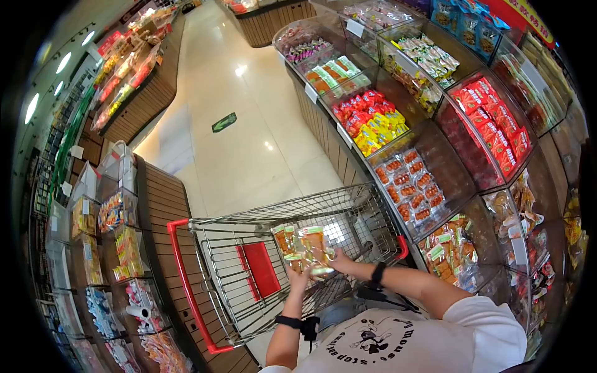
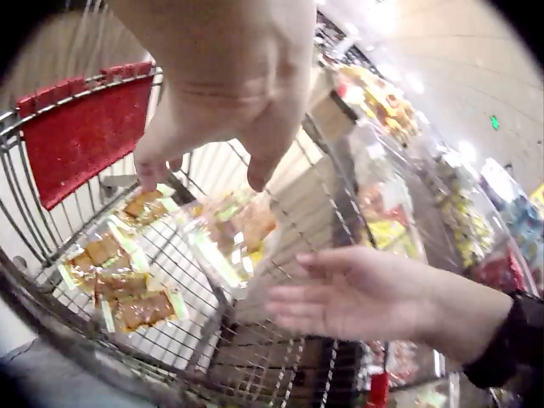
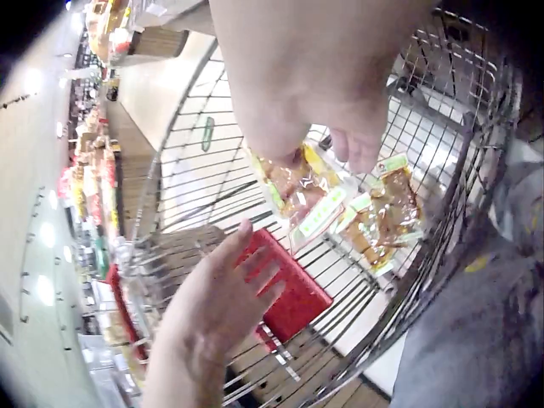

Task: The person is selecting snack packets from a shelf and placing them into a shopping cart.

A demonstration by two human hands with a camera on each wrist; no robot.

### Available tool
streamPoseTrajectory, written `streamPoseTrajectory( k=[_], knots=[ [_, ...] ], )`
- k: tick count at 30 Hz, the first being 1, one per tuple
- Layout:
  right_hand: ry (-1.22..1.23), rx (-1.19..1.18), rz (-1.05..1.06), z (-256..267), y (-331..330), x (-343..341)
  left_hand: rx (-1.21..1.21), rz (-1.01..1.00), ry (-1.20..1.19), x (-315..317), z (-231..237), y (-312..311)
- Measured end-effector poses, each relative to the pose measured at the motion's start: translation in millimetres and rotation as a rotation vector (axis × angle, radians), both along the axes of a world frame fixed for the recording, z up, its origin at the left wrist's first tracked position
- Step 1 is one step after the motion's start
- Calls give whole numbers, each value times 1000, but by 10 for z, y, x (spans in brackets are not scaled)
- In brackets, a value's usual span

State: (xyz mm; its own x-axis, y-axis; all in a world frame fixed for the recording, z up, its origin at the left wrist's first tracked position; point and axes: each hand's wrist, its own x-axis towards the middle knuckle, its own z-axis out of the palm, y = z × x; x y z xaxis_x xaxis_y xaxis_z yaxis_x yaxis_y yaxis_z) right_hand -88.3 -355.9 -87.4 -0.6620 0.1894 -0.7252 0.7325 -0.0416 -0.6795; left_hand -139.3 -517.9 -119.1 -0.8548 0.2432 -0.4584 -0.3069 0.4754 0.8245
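Note:
Clear packets of brown food (image 1: 285,239) (image 2: 140,309) (image 3: 397,204) lie in the wire shopping cart (image 1: 217,233). Another packet (image 2: 229,238) (image 3: 297,191) is between the two hands, with both close around it; whether fingertips touch it is unclear. My left hand (image 1: 297,280) (image 3: 223,306) has its fingers spread and extended in the right wrist view. My right hand (image 1: 341,261) (image 2: 357,293) shows extended fingers beside that packet in the left wrist view. Neither hand visibly grips anything.
A red panel (image 1: 258,271) and red handle (image 1: 189,286) are at the cart's left. Bins of red and yellow packets (image 1: 373,118) and small packed snacks (image 1: 410,186) line the right. More snack shelves (image 1: 127,248) stand left; a tiled aisle (image 1: 249,143) runs ahead.

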Motion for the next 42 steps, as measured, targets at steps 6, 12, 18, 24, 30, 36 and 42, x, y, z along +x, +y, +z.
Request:
streamPoseTrajectory(
  k=[6, 12, 18, 24, 30, 36, 42],
  knots=[
    [314, -59, 393, -598, -275, 152, 8, -39, -95, -252, -438, -81],
    [398, 7, -17, 349, 465, 966, 149, -335, -271, 73, -193, 472],
    [379, 573, -730, 526, 1518, 2200, 382, -771, -227, 621, 418, 1412],
    [-262, 928, -199, 340, 1704, 3297, 421, -1046, -364, 1367, 866, 2297],
    [-236, 941, -284, 297, 1617, 3378, 305, -1240, -73, 1881, 659, 2735],
    [-170, 757, -309, 48, 1879, 3390, 172, -804, -561, 2036, 598, 3010],
    [66, 586, -272, 72, 1958, 3396, 206, -666, -769, 1986, 616, 3018]
  ],
)
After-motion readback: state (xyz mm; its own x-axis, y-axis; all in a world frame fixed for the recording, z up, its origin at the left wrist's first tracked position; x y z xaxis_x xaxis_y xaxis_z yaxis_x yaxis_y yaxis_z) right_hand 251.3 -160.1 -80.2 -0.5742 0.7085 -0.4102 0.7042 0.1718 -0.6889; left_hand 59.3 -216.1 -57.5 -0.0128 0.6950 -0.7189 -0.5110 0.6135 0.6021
